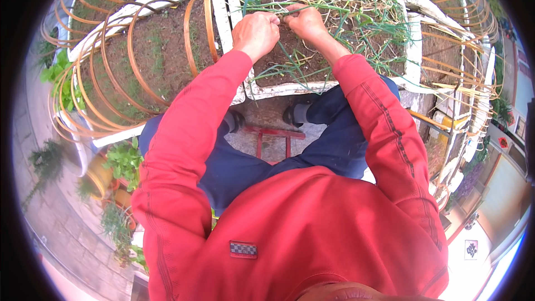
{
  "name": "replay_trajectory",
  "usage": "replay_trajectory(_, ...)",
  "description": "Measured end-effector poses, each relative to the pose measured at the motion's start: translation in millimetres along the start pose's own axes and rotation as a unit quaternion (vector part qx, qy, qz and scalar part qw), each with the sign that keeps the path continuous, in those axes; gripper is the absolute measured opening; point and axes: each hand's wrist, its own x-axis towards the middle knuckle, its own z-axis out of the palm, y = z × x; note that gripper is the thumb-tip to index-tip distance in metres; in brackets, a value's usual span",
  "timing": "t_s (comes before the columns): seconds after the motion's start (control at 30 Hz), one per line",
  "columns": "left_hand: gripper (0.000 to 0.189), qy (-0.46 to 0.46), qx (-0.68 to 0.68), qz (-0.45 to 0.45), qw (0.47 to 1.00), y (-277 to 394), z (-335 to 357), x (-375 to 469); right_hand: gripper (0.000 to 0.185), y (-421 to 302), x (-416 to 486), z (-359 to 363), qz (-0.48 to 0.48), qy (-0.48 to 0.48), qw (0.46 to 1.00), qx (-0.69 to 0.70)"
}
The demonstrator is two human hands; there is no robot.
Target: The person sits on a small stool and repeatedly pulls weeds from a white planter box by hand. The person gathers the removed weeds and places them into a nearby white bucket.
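My left hand (257, 33) is curled low over the near left part of a white-rimmed planter (292, 90), its fingertips close to those of my other hand. What lies inside its fingers is hidden. Across from it, my right hand (308, 23) pinches thin leaves among the spring onions (359, 21). Long green leaves and dry, pale strands tangle around both hands and spread to the planter's right side. Some loose green leaves (288, 71) lie on the brown soil (273, 58) near the front rim.
To the left, bent cane hoops (134, 50) arch over a planter with sparse seedlings (156, 48). More hoops (451, 67) stand on the right. A red-framed stool (273, 134) shows between my legs. Potted leafy plants (124, 159) stand at the lower left beside paving (71, 234).
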Motion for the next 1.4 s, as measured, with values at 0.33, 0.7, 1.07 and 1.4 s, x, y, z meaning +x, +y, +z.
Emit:
replay_trajectory(0.33, 0.010, 0.027, 0.026, -0.024, 0.999, 3, 31, 36, 0.023, 0, -9, -11, -0.014, 0.045, 0.998, 0.043)
replay_trajectory(0.7, 0.028, 0.021, 0.011, 0.015, 1.000, 4, 28, 32, 0.021, 12, -8, 7, 0.021, -0.014, 0.990, 0.136)
replay_trajectory(1.07, 0.021, 0.000, -0.286, -0.153, 0.946, -19, 52, 41, 0.021, 8, -18, 4, -0.042, 0.001, 0.994, 0.100)
replay_trajectory(1.4, 0.011, 0.000, -0.391, -0.244, 0.887, -18, 44, 27, 0.015, 15, -5, 12, 0.024, 0.053, 0.997, 0.048)
